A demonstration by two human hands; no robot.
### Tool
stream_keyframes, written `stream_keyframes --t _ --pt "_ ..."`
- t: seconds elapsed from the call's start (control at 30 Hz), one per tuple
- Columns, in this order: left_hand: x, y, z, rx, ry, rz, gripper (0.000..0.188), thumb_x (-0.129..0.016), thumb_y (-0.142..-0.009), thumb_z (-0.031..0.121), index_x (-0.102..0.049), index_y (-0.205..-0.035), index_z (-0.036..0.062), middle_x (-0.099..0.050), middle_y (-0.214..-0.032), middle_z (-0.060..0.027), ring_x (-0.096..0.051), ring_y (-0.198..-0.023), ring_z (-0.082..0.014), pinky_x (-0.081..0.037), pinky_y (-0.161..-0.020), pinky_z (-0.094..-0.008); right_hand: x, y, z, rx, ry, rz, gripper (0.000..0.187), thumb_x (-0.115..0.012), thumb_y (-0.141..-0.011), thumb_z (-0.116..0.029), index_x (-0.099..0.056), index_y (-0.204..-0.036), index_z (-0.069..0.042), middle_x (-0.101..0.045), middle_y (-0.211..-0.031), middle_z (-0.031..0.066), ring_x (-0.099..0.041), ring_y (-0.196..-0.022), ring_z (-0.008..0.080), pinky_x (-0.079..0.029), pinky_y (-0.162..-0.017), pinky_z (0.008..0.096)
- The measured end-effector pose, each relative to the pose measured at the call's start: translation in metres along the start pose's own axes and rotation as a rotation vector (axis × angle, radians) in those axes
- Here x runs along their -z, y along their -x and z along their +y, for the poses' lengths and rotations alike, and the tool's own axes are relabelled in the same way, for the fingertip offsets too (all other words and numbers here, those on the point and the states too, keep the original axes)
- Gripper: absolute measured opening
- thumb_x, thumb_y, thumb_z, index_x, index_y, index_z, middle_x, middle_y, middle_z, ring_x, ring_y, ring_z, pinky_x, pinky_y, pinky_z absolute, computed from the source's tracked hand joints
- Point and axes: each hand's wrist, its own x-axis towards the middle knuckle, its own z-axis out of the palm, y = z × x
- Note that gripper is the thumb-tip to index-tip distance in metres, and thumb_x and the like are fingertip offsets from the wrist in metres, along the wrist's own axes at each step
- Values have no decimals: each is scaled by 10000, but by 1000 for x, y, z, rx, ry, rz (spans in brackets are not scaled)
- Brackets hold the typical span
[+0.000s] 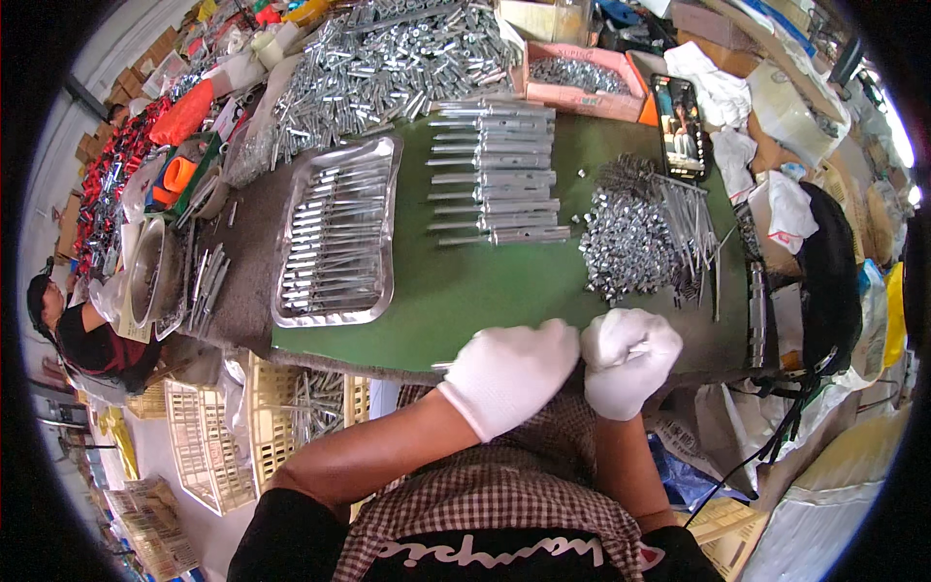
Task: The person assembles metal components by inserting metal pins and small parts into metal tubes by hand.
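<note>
My left hand (514,376), in a white glove, is closed at the table's near edge. The tip of a metal rod (442,366) pokes out beside its wrist; the rest of the rod is hidden by the hand. Touching or nearly touching it, my right hand (630,361) is curled into a fist, also gloved in white, and what its fingers hold is hidden. Just beyond lies a heap of small silver metal nuts or sleeves (626,242), with thin metal pins (693,228) at its right. A row of metal tubes with rods (504,175) rests on the green mat (427,281).
A metal tray (386,247) of slim rods stands at the left. Behind are a large pile of metal tubes (388,68), a pink box (582,94) of small parts and a phone (681,131). Cream plastic crates (208,456) stand below left; another person (92,335) sits at far left.
</note>
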Motion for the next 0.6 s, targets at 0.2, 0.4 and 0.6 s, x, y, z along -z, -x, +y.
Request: stream_keyframes --t 0.2,0.4,0.6 --pt "-10 -13 -4 -59 -14 83 108 -622 -852 202 -598 -913 116 -560 -740 -38 -641 -598 -206 -519 -499 -322 12 -4 -8 -95 -304 43 505 -369 -1007 -355 -379 -579 -85 -325 -512 -5 -274 -428 127 -219 -430 299" --pt "44 82 -21 239 -72 82 244 -685 -853 268 -657 -1055 132 -606 -802 -39 -623 -585 -226 -524 -532 -333 24 0 -11 -178 -217 16 285 -480 -989 -256 -535 -848 -15 -434 -645 -6 -354 -499 79 -289 -460 240" --pt "86 205 -32 761 -249 -20 270 -692 -833 235 -693 -1050 76 -676 -960 -102 -651 -862 -276 -512 -763 -414 -9 6 -10 -183 19 151 295 -474 -990 -257 -598 -1059 2 -533 -699 37 -423 -504 88 -329 -455 217"
